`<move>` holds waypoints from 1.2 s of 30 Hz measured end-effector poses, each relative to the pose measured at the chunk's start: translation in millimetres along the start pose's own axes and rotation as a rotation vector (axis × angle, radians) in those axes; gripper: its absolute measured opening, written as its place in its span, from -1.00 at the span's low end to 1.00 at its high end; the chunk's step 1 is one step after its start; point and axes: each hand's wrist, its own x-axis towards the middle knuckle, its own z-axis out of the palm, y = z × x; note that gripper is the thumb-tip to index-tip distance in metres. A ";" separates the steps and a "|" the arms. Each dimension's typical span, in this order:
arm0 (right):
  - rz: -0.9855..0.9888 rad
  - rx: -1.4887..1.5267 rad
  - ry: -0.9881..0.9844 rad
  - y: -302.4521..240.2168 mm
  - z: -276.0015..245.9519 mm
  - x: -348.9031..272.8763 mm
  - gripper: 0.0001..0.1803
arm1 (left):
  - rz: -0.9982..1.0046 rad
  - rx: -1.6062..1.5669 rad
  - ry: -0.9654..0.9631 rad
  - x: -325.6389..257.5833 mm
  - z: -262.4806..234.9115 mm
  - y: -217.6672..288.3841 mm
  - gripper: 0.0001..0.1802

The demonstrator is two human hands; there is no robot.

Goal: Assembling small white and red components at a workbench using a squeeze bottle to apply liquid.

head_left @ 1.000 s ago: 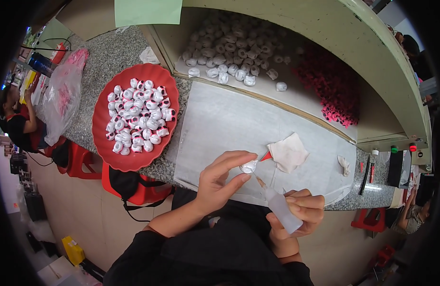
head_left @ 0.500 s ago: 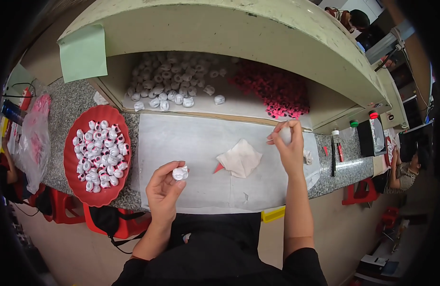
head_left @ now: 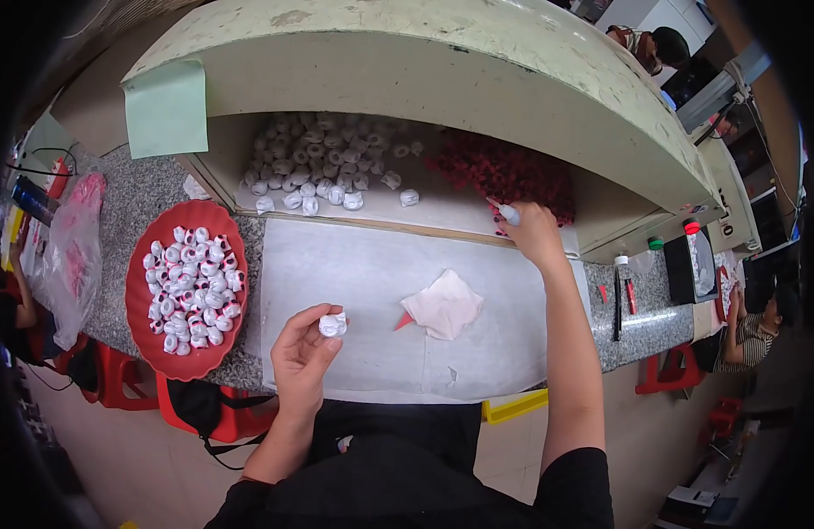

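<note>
My left hand pinches a small round white wrapped piece above the white sheet. My right hand reaches to the front of the shelf, closed around a small white squeeze bottle with a thin tip. That tip is at the edge of a heap of small red-and-dark pieces; whether it touches one I cannot tell. Farther left on the shelf lies a pile of white wrapped pieces. A folded whitish cloth with a red corner rests on the sheet between my hands.
At left stands a red scalloped tray holding many white-and-red pieces. The shelf's curved front overhangs the work area. At right are a black pen, a red marker and a black box. Other people sit farther off.
My right hand has moved forward to the heap of red pieces, with the squeeze bottle now pointing its tip into it. My left hand still holds its white piece, almost unmoved.
</note>
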 end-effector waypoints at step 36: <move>0.094 1.412 -0.282 -162.8 25.3 -138.9 -0.88 | 0.193 0.078 -0.294 -5.5 -8.7 6.7 -0.66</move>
